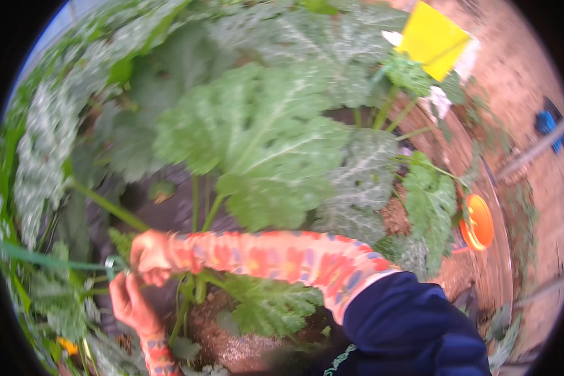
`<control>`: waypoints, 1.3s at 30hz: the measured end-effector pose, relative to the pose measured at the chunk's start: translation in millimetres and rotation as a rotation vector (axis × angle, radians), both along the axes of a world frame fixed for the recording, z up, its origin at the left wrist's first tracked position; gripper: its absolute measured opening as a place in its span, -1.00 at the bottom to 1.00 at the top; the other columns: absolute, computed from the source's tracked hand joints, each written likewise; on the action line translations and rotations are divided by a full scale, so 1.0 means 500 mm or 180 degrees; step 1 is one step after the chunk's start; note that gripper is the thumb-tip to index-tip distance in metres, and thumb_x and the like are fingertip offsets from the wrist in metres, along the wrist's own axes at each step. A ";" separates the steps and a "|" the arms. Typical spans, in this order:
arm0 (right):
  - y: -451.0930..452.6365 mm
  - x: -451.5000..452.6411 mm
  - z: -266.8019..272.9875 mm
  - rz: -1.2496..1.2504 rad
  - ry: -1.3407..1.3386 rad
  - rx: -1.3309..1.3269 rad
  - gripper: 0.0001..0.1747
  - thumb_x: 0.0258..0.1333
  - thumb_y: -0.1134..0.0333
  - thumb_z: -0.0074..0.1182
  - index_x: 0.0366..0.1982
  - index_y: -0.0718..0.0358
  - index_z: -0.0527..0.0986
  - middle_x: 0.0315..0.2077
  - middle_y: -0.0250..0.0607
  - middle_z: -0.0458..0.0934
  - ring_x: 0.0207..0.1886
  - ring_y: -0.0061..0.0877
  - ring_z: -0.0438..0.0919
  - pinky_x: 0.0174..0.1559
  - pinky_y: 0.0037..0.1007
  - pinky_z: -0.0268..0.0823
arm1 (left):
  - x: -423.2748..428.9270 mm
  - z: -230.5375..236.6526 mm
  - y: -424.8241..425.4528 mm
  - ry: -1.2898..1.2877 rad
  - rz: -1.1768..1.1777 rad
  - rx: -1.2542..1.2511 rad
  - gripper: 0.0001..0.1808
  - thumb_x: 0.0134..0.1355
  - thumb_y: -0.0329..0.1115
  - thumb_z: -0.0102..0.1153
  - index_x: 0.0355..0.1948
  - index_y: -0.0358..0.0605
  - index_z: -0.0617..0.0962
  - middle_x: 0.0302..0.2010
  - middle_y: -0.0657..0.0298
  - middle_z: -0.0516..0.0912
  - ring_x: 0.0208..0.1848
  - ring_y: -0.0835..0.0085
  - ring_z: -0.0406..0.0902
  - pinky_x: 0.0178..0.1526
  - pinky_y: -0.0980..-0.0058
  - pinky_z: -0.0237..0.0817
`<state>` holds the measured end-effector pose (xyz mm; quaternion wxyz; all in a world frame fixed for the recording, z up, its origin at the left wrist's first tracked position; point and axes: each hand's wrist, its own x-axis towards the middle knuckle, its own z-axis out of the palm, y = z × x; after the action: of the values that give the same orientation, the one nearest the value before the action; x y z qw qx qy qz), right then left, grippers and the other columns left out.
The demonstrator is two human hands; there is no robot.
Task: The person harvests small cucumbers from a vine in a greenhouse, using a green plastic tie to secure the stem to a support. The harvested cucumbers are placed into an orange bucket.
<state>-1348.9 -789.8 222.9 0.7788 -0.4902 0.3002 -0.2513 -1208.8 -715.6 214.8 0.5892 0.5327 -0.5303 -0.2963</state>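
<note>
At the lower left, a flat green plastic tie strap (56, 260) runs in tautly from the left edge to a pale, shiny bend or clip (113, 266). Its end meets my fingers there. My left hand (134, 303) pinches it from below with thumb and fingertips. Just above, my right hand (151, 257) curls around the strap's end, its grip partly hidden by blur. Both forearms wear flower-patterned sleeves. Beneath my right arm are the stems of a squash plant (182, 312) and a small green fruit (200, 289). A broad lobed leaf (263, 141) spreads beyond the arm.
Whitish, mottled squash leaves (42, 155) crowd the left and far side. A yellow sticky card (433, 41) stands at upper right. Dark mulch film (169, 211) covers soil. An orange container (479, 222) sits at the bed's right edge, near a blue object (548, 126) on the path.
</note>
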 end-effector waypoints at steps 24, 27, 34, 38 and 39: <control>0.164 -0.010 -0.372 -0.0525 0.2559 -0.2149 -0.84 -0.05 0.35 0.05 -0.41 0.24 0.36 -0.63 -0.10 0.47 -0.49 -0.23 0.54 -0.50 -0.26 0.33 | -0.017 0.082 0.101 -0.1068 -0.0124 0.1285 -0.72 0.23 -0.38 -0.04 -0.06 -0.28 0.44 -0.10 0.13 0.49 -0.16 0.32 0.47 -0.15 0.38 0.37; 0.199 -0.033 -0.314 -0.0586 0.2453 -0.1769 -0.84 -0.05 0.35 0.04 -0.41 0.23 0.36 -0.63 -0.11 0.47 -0.49 -0.23 0.54 -0.49 -0.25 0.32 | -0.029 0.222 0.264 -0.1609 -0.0527 0.2031 -0.62 0.20 -0.41 0.00 0.04 -0.31 0.39 0.01 0.02 0.44 -0.04 0.19 0.46 -0.08 0.26 0.39; 0.351 -0.162 -0.050 -0.0640 0.2403 -0.0524 -0.85 -0.04 0.34 0.04 -0.40 0.20 0.36 -0.62 -0.11 0.47 -0.49 -0.23 0.53 -0.48 -0.25 0.32 | -0.007 0.356 0.494 -0.2857 -0.2599 0.2208 -0.61 0.14 -0.31 0.07 0.02 -0.14 0.44 -0.03 -0.07 0.46 -0.06 -0.03 0.45 -0.09 0.25 0.36; 0.518 -0.328 0.174 -0.1006 0.2370 -0.0219 -0.85 -0.02 0.31 0.04 -0.36 0.15 0.38 -0.57 -0.13 0.48 -0.48 -0.21 0.52 -0.42 -0.23 0.31 | 0.010 0.341 0.573 -0.3113 -0.3034 0.2226 -0.63 0.14 -0.29 0.08 -0.01 -0.11 0.46 -0.07 -0.07 0.47 -0.09 0.00 0.47 -0.14 0.24 0.38; 0.578 -0.362 0.232 -0.1655 0.2293 0.0042 -0.88 -0.02 0.32 0.02 -0.39 0.16 0.41 -0.53 -0.13 0.52 -0.44 -0.19 0.51 -0.40 -0.25 0.31 | 0.017 0.344 0.597 -0.3197 -0.3133 0.2333 -0.59 0.14 -0.28 0.08 0.03 -0.11 0.43 -0.03 -0.08 0.45 -0.09 0.00 0.47 -0.12 0.25 0.37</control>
<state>-1530.0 -500.8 339.0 0.5385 -0.4497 0.6673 -0.2501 -1200.3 -417.1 386.8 -0.1322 0.4671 -0.7760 -0.4028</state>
